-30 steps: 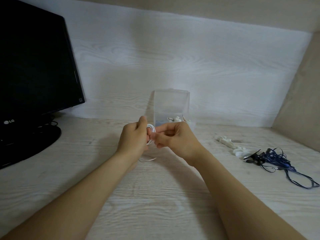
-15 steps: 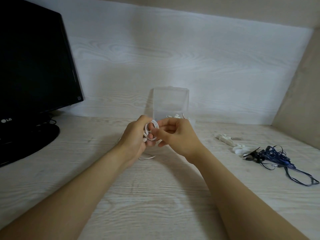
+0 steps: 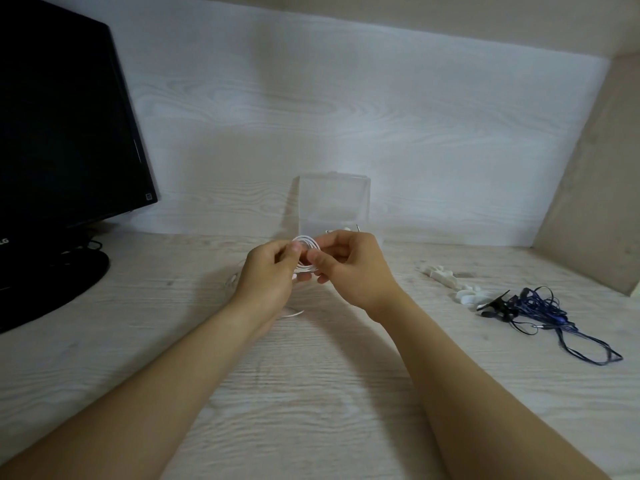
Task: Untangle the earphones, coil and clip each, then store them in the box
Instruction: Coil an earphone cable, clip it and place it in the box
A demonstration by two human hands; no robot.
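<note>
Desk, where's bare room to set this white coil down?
Bare desk stretches from the left hand and right hand, holding the white coil, toward the camera, and leftward to the monitor stand. Crowded: the right side, with white clips and tangled blue earphones, and behind the hands, by the clear box.

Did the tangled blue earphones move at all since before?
No. The blue earphones lie just right of the white clips, same as before.

A cropped "LG" logo stands on the lower bezel of the monitor (image 3: pixel 62 133).
</note>
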